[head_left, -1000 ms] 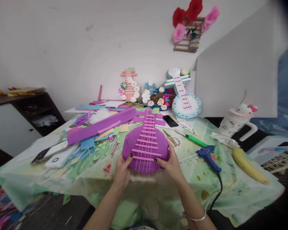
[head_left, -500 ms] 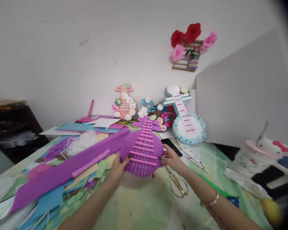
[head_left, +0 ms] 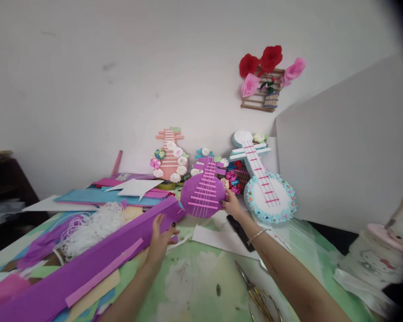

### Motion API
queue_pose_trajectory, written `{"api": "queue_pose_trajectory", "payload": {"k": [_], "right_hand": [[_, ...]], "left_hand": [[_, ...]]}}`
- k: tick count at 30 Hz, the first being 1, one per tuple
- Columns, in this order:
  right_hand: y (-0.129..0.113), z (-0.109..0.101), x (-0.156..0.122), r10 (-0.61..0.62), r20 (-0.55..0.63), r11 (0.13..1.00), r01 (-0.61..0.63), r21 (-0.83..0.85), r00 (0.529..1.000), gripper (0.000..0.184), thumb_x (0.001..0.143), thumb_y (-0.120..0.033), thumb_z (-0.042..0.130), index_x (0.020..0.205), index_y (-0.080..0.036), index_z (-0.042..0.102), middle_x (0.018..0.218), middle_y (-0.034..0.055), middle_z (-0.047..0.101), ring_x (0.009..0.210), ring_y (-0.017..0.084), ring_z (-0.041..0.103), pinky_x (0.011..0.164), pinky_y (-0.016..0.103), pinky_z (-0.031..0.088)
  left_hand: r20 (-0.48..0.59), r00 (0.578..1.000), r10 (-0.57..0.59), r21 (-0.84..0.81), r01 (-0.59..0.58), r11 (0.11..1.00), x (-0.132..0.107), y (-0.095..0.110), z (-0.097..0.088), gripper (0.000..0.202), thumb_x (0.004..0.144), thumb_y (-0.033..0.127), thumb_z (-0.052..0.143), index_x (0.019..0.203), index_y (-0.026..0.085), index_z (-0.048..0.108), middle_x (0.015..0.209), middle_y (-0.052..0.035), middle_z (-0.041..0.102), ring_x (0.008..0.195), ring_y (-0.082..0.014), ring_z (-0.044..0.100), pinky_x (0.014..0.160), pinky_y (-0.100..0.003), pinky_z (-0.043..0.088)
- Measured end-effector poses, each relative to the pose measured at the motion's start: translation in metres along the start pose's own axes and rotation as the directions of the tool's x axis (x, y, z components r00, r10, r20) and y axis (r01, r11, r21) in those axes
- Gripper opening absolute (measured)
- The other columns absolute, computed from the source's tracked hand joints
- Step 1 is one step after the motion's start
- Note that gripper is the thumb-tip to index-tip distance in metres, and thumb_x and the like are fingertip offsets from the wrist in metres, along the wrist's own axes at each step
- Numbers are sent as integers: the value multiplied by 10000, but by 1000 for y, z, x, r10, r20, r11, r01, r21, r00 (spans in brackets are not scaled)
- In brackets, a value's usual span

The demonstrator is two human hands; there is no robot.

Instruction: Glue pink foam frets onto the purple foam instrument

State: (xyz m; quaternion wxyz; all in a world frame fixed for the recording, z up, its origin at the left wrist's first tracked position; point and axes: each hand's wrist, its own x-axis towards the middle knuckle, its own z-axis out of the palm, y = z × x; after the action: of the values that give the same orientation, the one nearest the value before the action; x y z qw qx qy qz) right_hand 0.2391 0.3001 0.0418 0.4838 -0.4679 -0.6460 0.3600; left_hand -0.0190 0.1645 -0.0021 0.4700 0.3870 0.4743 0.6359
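A purple craft lute (head_left: 193, 197) with pink crossbars and white strings stands upright toward the back of the table. My right hand (head_left: 233, 206) grips the lower right edge of its round body, thumb in front and the other fingers partly hidden. My left hand (head_left: 161, 237) is off the lute, fingers apart and holding nothing, beside a long strip of purple paper (head_left: 104, 248). Gold-handled scissors (head_left: 255, 290) lie at the front, below my right forearm. A dark phone (head_left: 240, 232) lies under my right wrist, next to a white card (head_left: 211, 239).
Behind stand a pink lute (head_left: 169, 154) with paper flowers and a white-and-blue lute (head_left: 272, 197). A heap of white string (head_left: 96, 226) and coloured paper sheets (head_left: 97, 197) cover the left side. A lidded cup (head_left: 372, 255) stands at right.
My right hand has moved the purple lute farther back on the table. My left hand has let go of it and opened. The view has tilted up.
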Motion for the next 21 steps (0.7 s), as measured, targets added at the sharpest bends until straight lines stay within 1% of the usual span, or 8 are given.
{"api": "queue_pose_trajectory", "payload": {"k": [3,6,8,11,13,15,19,21], "right_hand": [[-6,8,-21,45,36,997,-47,61,998,328,847,-197,587,1162,-158,504,915,30,631,701,137,631,615,307,557],[-21,11,-43,60,47,992,-65,106,997,425,713,-91,576,1112,-204,480,824,-8,644,629,147,638,589,337,572],[-32,8,-54,67,40,990,-71,123,997,436,661,-74,549,1063,-226,472,805,-22,649,614,146,639,581,333,576],[-46,-1,-64,80,23,989,-82,124,997,414,663,-63,541,1036,-226,469,808,-28,654,609,133,635,577,313,575],[-51,-8,-68,89,6,990,-89,109,996,392,706,-64,561,1060,-210,477,833,-21,653,611,123,629,575,298,570],[-52,-15,-70,102,-17,992,-100,80,995,336,786,-108,587,1102,-180,497,877,1,647,637,116,626,578,280,560],[-43,-30,-62,154,-80,987,-156,-22,985,276,903,-270,558,1146,-141,543,986,49,622,761,132,626,642,291,550],[-35,-36,-53,182,-130,976,-194,-93,975,291,909,-303,548,1153,-144,549,1042,62,613,824,150,624,690,320,549]], "left_hand": [[40,999,17,111,-21,994,15,10,11,987,651,457,750,1400,340,119,1539,-211,119,539,-70,626,427,-223,489],[170,984,-55,121,34,992,14,14,23,904,629,451,765,1353,256,259,1337,-217,483,400,-52,547,372,-205,424],[267,958,-104,133,70,989,3,12,28,705,619,459,765,1187,181,455,915,-107,684,319,-47,459,322,-175,327],[354,926,-130,159,78,984,-17,9,25,462,620,512,734,864,151,579,413,93,429,255,-27,254,303,-150,174],[380,918,-115,174,52,983,-27,13,16,442,623,577,692,694,157,573,366,127,266,272,-22,188,320,-153,148],[376,924,-73,189,0,982,-31,24,2,481,620,633,653,602,164,544,376,123,232,292,-21,173,335,-166,159],[241,968,74,274,-141,951,-26,65,-44,482,697,655,535,714,176,584,405,95,290,323,-56,251,376,-198,222],[151,978,147,392,-196,899,-20,85,-72,435,732,594,525,800,177,625,448,49,423,383,-95,380,424,-224,304]]}}
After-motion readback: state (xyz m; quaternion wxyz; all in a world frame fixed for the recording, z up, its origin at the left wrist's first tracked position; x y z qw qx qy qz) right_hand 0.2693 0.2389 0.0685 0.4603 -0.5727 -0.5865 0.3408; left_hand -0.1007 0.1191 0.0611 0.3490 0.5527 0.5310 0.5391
